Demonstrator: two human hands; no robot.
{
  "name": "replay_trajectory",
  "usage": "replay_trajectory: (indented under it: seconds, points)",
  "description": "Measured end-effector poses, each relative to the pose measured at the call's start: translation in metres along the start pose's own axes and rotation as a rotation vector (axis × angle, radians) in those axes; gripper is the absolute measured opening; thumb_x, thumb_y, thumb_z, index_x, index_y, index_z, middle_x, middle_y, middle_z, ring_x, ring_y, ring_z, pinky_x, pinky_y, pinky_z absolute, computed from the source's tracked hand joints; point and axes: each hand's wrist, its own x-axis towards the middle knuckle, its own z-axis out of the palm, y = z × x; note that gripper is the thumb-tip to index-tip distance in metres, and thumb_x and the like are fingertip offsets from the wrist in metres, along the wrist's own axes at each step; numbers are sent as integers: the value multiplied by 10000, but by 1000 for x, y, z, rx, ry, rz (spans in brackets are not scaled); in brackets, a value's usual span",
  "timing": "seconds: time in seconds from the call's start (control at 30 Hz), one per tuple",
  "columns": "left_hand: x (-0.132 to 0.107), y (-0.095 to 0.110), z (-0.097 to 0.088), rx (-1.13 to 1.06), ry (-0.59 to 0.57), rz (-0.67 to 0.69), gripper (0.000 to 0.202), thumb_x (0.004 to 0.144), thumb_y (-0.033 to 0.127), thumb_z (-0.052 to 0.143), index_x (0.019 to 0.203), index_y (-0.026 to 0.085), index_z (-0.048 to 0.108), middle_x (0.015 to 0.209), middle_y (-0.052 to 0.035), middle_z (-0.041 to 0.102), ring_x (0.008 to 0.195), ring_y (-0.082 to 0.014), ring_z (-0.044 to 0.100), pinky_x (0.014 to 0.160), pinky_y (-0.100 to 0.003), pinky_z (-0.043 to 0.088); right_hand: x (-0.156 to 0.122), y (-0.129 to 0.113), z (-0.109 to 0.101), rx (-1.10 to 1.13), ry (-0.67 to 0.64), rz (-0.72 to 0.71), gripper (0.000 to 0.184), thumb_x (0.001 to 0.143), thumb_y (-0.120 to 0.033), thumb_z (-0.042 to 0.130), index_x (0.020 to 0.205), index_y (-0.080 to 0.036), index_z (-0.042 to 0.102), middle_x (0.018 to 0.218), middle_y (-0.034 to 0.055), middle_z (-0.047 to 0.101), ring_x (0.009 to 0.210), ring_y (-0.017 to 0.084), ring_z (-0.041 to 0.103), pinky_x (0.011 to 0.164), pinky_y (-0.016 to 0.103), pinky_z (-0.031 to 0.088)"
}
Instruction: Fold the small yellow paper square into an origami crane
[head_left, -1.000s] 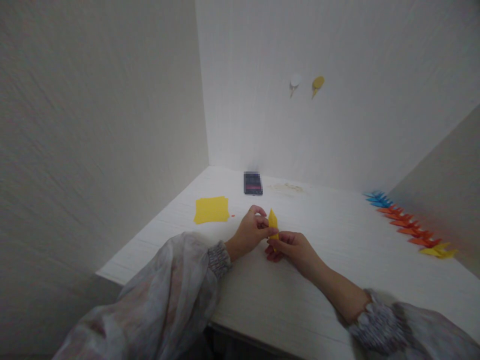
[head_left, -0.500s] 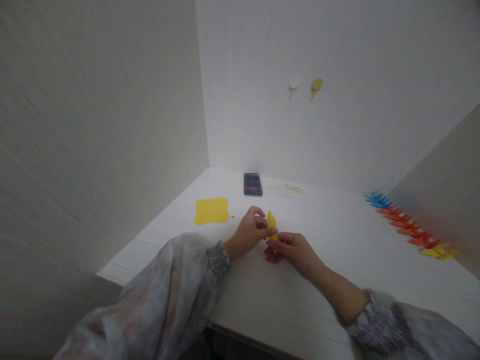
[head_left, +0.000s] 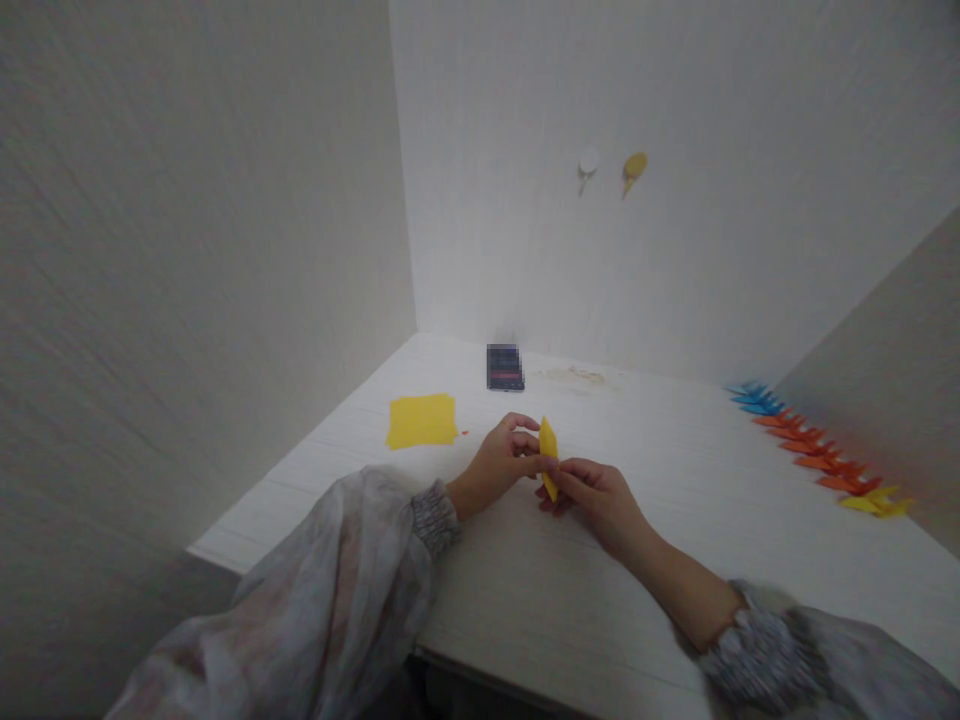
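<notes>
Between my two hands stands a narrow piece of folded yellow paper [head_left: 548,440], its pointed tip upward. My left hand [head_left: 504,453] pinches it from the left, thumb across its near face and fingers behind. From the right, my right hand [head_left: 592,490] grips its lower edge between thumb and fingers. Some fingertips are hidden behind the paper. To the left of my left hand lies a stack of yellow paper sheets [head_left: 421,420], with a tiny orange scrap [head_left: 465,433] beside it.
A phone [head_left: 505,368] lies near the back wall. Along the right side runs a row of folded paper cranes, blue [head_left: 756,398], orange-red [head_left: 814,448] and yellow [head_left: 877,502]. Two hooks, one white [head_left: 588,163] and one yellow [head_left: 634,168], are on the back wall. Walls enclose the white table [head_left: 675,590].
The folded yellow paper has shifted slightly to the right and shows more of its broad face. My right hand's fingers have moved a little up along it.
</notes>
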Motion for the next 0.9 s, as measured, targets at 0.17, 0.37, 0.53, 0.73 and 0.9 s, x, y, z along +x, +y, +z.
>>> replay_trajectory:
  seconds: [0.17, 0.37, 0.53, 0.73, 0.9]
  points:
    - [1, -3, 1, 33, 47, 24, 488, 510, 254, 716, 878, 149, 412, 777, -4, 528, 604, -64, 500, 554, -211, 409, 0, -1, -2, -122, 164, -103, 215, 698, -371, 569, 691, -162, 615, 618, 31, 643, 525, 126, 592, 485, 220, 442]
    - [-1, 0, 0, 129, 33, 34, 259, 606, 314, 641, 721, 113, 524, 602, 16, 516, 512, -52, 460, 506, -197, 386, -1, -3, -1, -195, 242, -150, 234, 703, -385, 559, 737, -162, 619, 643, 41, 644, 526, 139, 603, 493, 234, 478]
    - [-3, 2, 3, 87, -5, 13, 235, 639, 300, 615, 771, 113, 561, 653, -10, 568, 559, -69, 502, 541, -209, 403, -1, -1, -4, -370, 295, -244, 249, 748, -364, 508, 861, -176, 626, 701, 41, 651, 551, 145, 611, 531, 260, 510]
    - [-1, -1, 5, -7, -26, 22, 253, 609, 263, 652, 767, 111, 527, 672, -6, 563, 595, -68, 512, 597, -218, 407, -2, -2, -7, -795, 267, -473, 276, 789, -259, 452, 1029, -207, 577, 802, 45, 644, 661, 158, 604, 580, 262, 490]
    - [0, 0, 4, -15, -14, 31, 274, 610, 288, 649, 754, 115, 494, 679, -7, 550, 609, -78, 521, 583, -218, 410, -3, -1, -3, -1022, 224, -553, 330, 786, -199, 428, 1103, -189, 519, 808, 61, 597, 667, 150, 570, 598, 267, 478]
